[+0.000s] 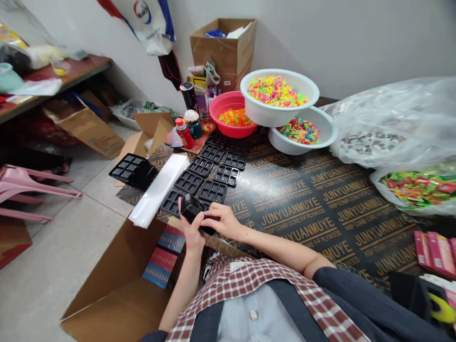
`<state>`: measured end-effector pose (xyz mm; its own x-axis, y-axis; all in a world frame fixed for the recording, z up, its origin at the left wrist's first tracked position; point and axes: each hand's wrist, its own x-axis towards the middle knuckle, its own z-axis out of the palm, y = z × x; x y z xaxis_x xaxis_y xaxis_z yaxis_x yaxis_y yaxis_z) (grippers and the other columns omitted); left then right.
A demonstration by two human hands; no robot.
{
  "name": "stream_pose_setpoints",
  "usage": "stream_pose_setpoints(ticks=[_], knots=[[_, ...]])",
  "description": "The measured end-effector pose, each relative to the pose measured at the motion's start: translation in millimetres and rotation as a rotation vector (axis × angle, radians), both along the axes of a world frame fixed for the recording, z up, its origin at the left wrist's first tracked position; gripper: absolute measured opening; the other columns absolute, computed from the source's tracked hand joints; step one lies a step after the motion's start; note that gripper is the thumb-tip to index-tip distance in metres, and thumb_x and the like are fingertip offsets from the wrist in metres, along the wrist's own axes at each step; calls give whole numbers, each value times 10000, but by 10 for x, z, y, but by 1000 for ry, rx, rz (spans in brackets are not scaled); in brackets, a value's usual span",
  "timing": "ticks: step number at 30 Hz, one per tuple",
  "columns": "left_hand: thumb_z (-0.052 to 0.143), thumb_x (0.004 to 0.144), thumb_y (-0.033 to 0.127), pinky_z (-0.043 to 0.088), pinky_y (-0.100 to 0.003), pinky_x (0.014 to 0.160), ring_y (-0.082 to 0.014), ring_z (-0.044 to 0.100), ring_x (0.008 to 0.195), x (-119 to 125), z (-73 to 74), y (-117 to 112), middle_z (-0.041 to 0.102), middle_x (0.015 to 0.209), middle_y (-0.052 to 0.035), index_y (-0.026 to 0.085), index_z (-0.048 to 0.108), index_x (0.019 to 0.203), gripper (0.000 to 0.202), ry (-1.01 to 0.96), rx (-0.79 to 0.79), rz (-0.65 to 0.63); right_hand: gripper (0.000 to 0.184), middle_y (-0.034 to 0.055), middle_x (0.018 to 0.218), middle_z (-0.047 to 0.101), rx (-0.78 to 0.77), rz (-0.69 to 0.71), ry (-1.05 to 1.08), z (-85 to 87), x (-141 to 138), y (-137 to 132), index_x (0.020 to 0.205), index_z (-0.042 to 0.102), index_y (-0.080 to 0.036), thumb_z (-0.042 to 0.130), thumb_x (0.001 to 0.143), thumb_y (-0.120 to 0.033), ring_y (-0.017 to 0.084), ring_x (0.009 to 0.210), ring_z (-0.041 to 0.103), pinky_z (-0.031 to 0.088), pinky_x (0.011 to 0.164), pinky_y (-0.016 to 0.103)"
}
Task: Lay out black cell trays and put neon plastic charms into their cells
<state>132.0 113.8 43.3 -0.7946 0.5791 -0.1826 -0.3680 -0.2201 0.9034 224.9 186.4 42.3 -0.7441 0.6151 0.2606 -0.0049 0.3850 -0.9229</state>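
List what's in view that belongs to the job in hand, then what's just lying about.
Belongs to the job, it seems:
black trays in the left hand, with the right hand against them
matching trays in rows on the table
separate tray stack

Apparently just lying about:
pink stool
red bottle
hanging bag

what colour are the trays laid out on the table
The trays are black, best seen in the head view.
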Motion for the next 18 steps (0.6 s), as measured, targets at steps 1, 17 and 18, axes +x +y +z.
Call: stream_pose_setpoints(ticks=[1, 17, 18], knots=[[814, 568, 309, 385, -358, 1074, -264, 474, 1304, 88, -14, 97, 530, 1395, -39, 331, 526, 1320, 806, -27, 27, -42, 290, -5, 697, 537, -49, -21, 7, 39, 87, 40, 883, 748, -192, 626, 876, -456, 110, 654, 517, 428, 625, 237], [841, 456, 315, 487, -271, 638, -122, 599, 609, 496, -313, 443, 655, 747, 31, 198, 638, 963, 558, -396, -242, -229, 110, 39, 840, 500, 156, -820, -467, -566, 849, 2624, 748, 671, -41, 586, 813, -17, 67, 689, 362, 327, 688, 253], [840, 461, 318, 488, -272, 647, -124, 602, 617, 470, -320, 425, 652, 738, 33, 197, 635, 927, 523, -392, -243, -203, 85, 41, 849, 505, 157, -809, -466, -567, 796, 2627, 779, 678, -44, 602, 808, -21, 70, 696, 367, 332, 695, 254]])
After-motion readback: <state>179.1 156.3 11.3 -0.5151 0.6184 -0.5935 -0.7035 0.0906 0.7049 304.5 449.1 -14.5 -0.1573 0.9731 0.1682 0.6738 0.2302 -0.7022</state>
